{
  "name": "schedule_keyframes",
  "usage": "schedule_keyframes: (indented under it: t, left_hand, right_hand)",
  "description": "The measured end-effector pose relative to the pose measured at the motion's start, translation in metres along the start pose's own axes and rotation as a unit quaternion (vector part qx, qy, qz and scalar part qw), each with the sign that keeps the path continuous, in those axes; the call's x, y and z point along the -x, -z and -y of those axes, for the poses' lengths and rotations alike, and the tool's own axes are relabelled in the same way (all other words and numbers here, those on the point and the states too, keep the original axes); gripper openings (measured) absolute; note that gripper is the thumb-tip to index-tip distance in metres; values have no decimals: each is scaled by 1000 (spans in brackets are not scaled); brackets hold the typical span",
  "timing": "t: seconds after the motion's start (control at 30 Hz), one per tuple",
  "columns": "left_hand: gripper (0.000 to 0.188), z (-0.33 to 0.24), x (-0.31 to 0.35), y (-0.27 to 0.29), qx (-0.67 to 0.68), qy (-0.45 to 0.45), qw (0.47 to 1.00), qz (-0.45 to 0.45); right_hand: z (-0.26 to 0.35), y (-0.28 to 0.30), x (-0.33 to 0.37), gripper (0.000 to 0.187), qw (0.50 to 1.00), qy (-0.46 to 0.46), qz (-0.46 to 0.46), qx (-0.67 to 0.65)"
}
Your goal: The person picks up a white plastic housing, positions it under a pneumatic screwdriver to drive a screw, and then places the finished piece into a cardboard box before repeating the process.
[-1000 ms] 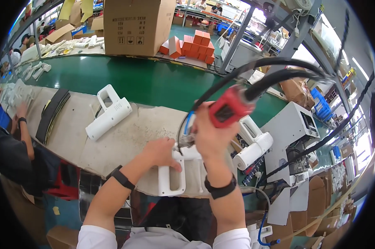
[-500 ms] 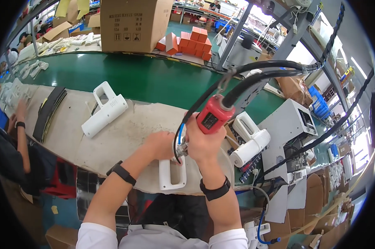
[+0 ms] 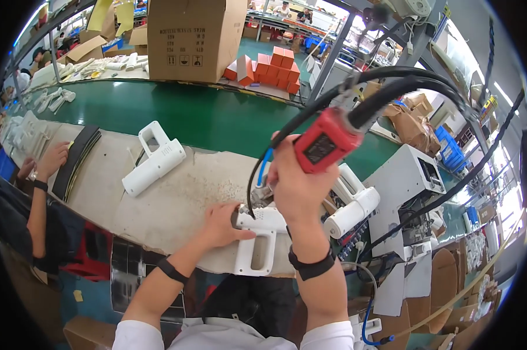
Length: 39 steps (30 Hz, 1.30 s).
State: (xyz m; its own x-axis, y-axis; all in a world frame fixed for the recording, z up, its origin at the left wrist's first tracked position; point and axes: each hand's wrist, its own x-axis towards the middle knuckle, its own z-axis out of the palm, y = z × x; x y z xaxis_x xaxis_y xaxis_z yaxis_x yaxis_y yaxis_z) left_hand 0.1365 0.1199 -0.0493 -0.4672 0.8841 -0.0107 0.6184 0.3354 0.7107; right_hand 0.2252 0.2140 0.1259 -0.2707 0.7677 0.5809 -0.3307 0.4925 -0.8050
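Note:
In my right hand (image 3: 304, 184) is a red hand tool (image 3: 327, 143) with thick black cables and a thin blue hose. Its metal head (image 3: 263, 193) points down, just above a white plastic appliance body (image 3: 255, 248) with a looped handle. My fingers are wrapped round the tool. My left hand (image 3: 220, 224) grips the left end of that white body, thumb lying near the handle. The body rests on the table, handle toward me; my right hand and forearm cover its right end. Whether the tool head touches it, I cannot tell.
A similar white body (image 3: 152, 166) lies at left on the worn table cover (image 3: 100, 192), another (image 3: 354, 210) at right beside a grey machine (image 3: 400, 169). Beyond runs a green belt (image 3: 217, 111) with a large carton (image 3: 190, 41). A co-worker's hand (image 3: 53, 158) is by dark curved strips (image 3: 77, 160).
My right hand and the red tool have moved right and tilted. My left hand has opened out along the white body, showing more of it. The co-worker's hand has reached the dark strips.

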Motion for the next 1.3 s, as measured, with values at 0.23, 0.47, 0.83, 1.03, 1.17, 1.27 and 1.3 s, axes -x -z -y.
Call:
schedule_keyframes:
  t: [0.23, 0.47, 0.83, 1.03, 1.17, 1.27, 1.3]
  left_hand:
    - [101, 24, -9, -21, 12, -49, 998, 33]
    - [98, 22, -9, -22, 33, -44, 998, 22]
    - [93, 11, -11, -33, 53, 4, 998, -46]
    - [111, 13, -4, -23, -2, -47, 999, -3]
    - [118, 12, -4, -21, 15, -10, 999, 36]
    - [116, 22, -9, -31, 30, -32, 998, 35]
    - [114, 24, -9, -35, -9, -43, 999, 21]
  right_hand:
    - [-34, -8, -3, 15, 1000, -1, -3, 16]
    - [-61, -10, 2, 17, 999, -30, -12, -14]
    - [-24, 2, 5, 10, 999, 22, -28, 4]
    - [-3, 9, 16, 9, 999, 24, 14, 18]
    - [-10, -2, 21, 9, 1000, -8, 12, -5]
    - [-32, -8, 28, 9, 1000, -16, 12, 1]
    - [-39, -9, 32, 10, 1000, -12, 12, 20]
